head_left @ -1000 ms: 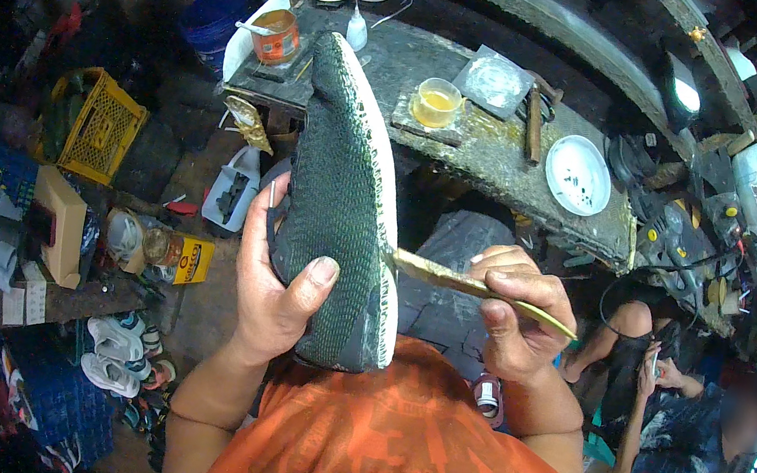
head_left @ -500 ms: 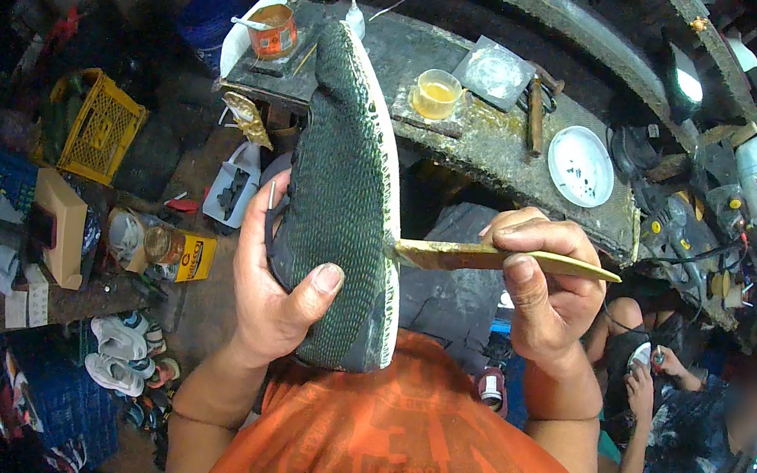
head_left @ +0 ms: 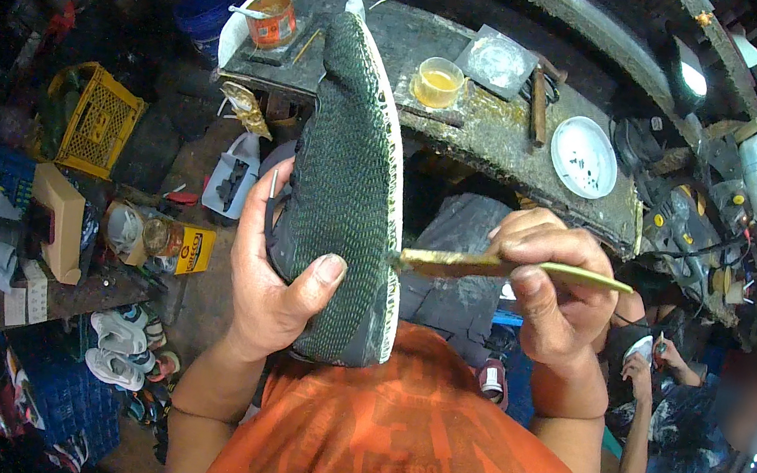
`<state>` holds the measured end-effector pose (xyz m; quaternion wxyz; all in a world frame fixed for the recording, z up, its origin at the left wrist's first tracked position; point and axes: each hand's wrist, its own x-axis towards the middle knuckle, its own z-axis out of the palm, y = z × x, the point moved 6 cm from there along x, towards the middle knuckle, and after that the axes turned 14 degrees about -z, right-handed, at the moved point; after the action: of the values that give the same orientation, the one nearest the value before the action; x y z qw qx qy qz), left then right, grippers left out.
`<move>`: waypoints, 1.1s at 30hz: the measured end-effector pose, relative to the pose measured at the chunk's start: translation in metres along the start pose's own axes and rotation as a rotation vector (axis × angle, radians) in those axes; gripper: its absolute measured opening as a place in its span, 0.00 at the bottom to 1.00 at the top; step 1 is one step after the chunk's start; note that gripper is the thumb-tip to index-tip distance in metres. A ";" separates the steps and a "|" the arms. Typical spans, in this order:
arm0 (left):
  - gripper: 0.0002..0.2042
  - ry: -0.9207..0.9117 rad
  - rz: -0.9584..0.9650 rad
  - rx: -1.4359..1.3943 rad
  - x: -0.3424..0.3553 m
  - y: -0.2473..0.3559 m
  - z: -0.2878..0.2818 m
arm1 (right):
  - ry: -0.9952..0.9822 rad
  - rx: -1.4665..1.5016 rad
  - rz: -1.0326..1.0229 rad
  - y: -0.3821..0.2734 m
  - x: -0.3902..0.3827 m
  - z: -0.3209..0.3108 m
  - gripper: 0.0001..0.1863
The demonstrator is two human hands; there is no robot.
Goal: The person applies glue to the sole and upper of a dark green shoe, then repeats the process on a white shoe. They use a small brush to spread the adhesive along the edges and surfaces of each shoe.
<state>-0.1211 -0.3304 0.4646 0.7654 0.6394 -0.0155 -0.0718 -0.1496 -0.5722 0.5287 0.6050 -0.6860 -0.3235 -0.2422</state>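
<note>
My left hand [head_left: 282, 291] grips a dark green-grey knit shoe [head_left: 347, 185] held upright lengthwise, toe or heel toward the bench, with a white-edged rim along its right side. My right hand [head_left: 551, 296] holds a long, flat stick-like tool [head_left: 451, 262], stained yellowish and with a pale green handle end, between thumb and fingers. Its tip touches the shoe's white edge at about mid-length. Beyond the shoe, on the dark workbench [head_left: 604, 208], stand a cup of amber liquid [head_left: 438, 83], an orange-labelled can with a white stick [head_left: 272, 23] and a round white dish [head_left: 584, 158].
A yellow crate [head_left: 104, 127], a cardboard box [head_left: 58, 226], a blue bucket [head_left: 201, 7] and paired shoes [head_left: 119, 347] are on the left. A hammer [head_left: 538, 110] lies on the bench. At right, a co-worker [head_left: 665, 442] sits holding a light object, near cluttered tools [head_left: 681, 236].
My right hand and the tool have shifted rightward and up from a second ago, the tool now lying nearer level. The shoe has moved slightly up and right. The co-worker's hands have moved.
</note>
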 end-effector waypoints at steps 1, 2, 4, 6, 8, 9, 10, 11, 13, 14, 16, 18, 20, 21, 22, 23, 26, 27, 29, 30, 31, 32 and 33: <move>0.41 -0.007 -0.002 -0.004 -0.001 0.000 0.001 | 0.029 0.011 0.006 0.001 0.000 -0.002 0.08; 0.41 -0.014 -0.003 -0.008 -0.001 0.000 0.001 | 0.025 0.005 0.006 0.001 0.001 -0.002 0.08; 0.41 -0.023 -0.004 -0.009 -0.002 0.001 0.002 | 0.025 0.005 -0.003 0.003 0.002 -0.002 0.08; 0.41 -0.026 -0.005 -0.003 -0.001 0.001 0.001 | 0.020 0.012 0.002 0.003 0.002 -0.001 0.09; 0.41 -0.022 -0.012 0.007 0.000 0.001 0.000 | 0.015 0.027 0.018 0.003 0.001 0.000 0.09; 0.41 -0.019 -0.018 0.012 0.000 0.000 -0.001 | 0.014 0.029 0.029 0.004 0.001 0.001 0.09; 0.41 -0.019 -0.022 0.011 0.000 0.000 -0.001 | 0.018 0.036 0.033 0.004 0.000 0.002 0.09; 0.41 -0.019 -0.024 0.010 0.000 -0.001 -0.001 | 0.023 0.043 0.036 0.004 0.000 0.002 0.09; 0.41 -0.026 -0.027 0.002 0.000 -0.002 0.000 | 0.003 0.042 0.025 0.004 0.000 0.002 0.09; 0.41 -0.032 -0.028 -0.005 0.000 -0.003 0.000 | -0.001 0.048 0.023 0.004 0.000 0.002 0.09; 0.41 -0.031 -0.019 0.002 0.000 -0.003 0.000 | -0.021 0.041 0.020 0.003 0.000 0.002 0.09; 0.40 -0.015 0.003 0.029 0.001 -0.002 -0.001 | -0.036 0.041 0.019 0.002 0.000 0.003 0.09; 0.40 -0.009 0.015 0.058 0.002 -0.002 -0.002 | -0.050 0.048 0.014 0.000 0.001 0.004 0.09; 0.40 -0.004 0.020 0.073 0.002 -0.002 -0.003 | -0.065 0.032 0.006 -0.001 0.001 0.005 0.09; 0.41 -0.004 0.010 0.057 0.002 -0.003 -0.003 | -0.077 0.025 -0.004 -0.003 0.002 0.005 0.09; 0.41 -0.005 0.001 0.041 0.002 -0.004 -0.003 | -0.086 0.020 -0.012 -0.004 0.002 0.006 0.09; 0.41 -0.011 -0.018 0.025 0.003 -0.006 -0.004 | -0.102 0.016 -0.015 -0.007 0.003 0.008 0.09; 0.41 -0.013 -0.025 0.025 0.003 -0.006 -0.004 | -0.107 0.000 -0.021 -0.008 0.003 0.009 0.09; 0.41 0.020 0.010 0.082 0.005 -0.004 -0.006 | -0.120 -0.023 -0.030 -0.010 0.004 0.009 0.09; 0.41 0.037 0.023 0.109 0.006 -0.003 -0.006 | -0.128 -0.032 -0.032 -0.010 0.003 0.010 0.09; 0.40 0.029 0.022 0.106 0.006 -0.002 -0.005 | -0.131 -0.036 -0.031 -0.011 0.003 0.010 0.09; 0.40 0.021 0.024 0.103 0.006 -0.001 -0.005 | -0.135 -0.036 -0.034 -0.012 0.003 0.011 0.09; 0.39 0.014 0.026 0.100 0.007 0.000 -0.005 | -0.150 -0.046 -0.039 -0.013 0.003 0.011 0.10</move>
<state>-0.1140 -0.3268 0.4633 0.7335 0.6769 -0.0221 -0.0568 -0.1574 -0.5598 0.5377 0.5585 -0.7095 -0.3754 -0.2091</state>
